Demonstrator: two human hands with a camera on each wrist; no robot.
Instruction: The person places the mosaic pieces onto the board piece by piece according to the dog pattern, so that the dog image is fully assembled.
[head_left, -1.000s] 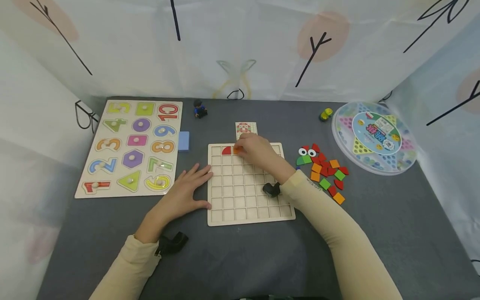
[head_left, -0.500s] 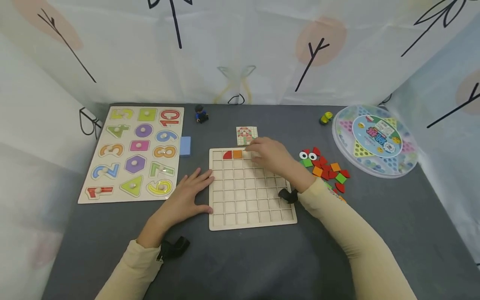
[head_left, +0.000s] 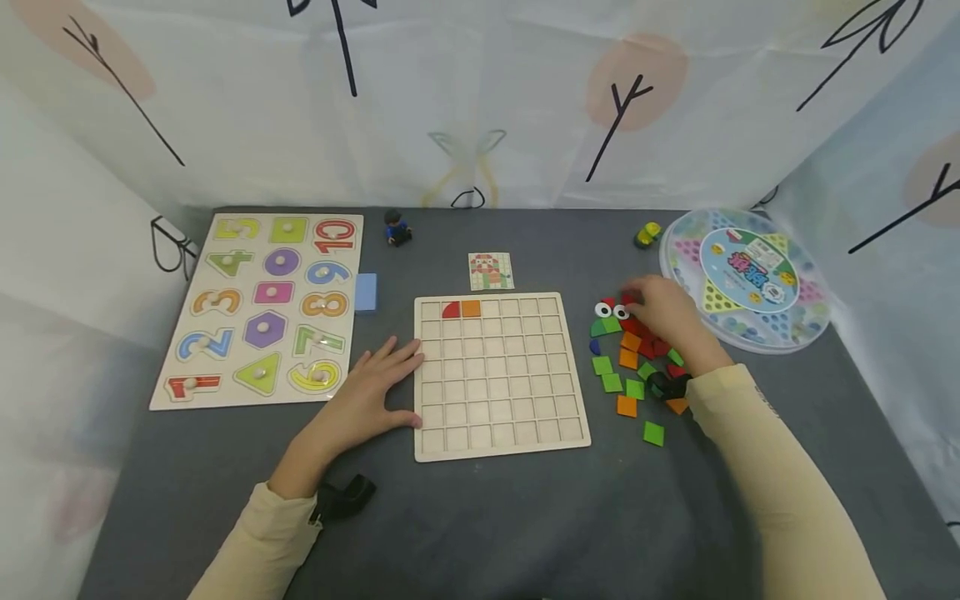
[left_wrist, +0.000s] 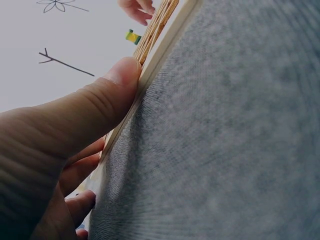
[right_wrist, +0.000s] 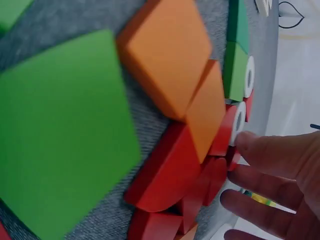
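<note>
A wooden grid board (head_left: 492,388) lies in the middle of the head view. In its top row a red quarter-round tile (head_left: 451,311) sits beside an orange square tile (head_left: 471,309). My left hand (head_left: 367,383) rests along the board's left edge, fingers spread; in the left wrist view its thumb (left_wrist: 122,75) touches the rim. My right hand (head_left: 671,315) reaches over the loose coloured tiles, thumb and forefinger either side of a small red tile (right_wrist: 233,158). Whether they grip it is unclear. White eye tiles (head_left: 603,310) lie close to the fingertips.
Behind the board lies a small pattern card (head_left: 491,272). A number-and-shape puzzle (head_left: 251,358) stands left, beside a blue block (head_left: 366,292). Toward the back are a toy figure (head_left: 397,227), a yellow-green toy (head_left: 647,235) and a round game box (head_left: 746,271). Green tiles (head_left: 653,433) lie right.
My right hand has let go of the orange tile in the board's top row and moved right to the loose tiles. The left hand stays on the board's edge.
</note>
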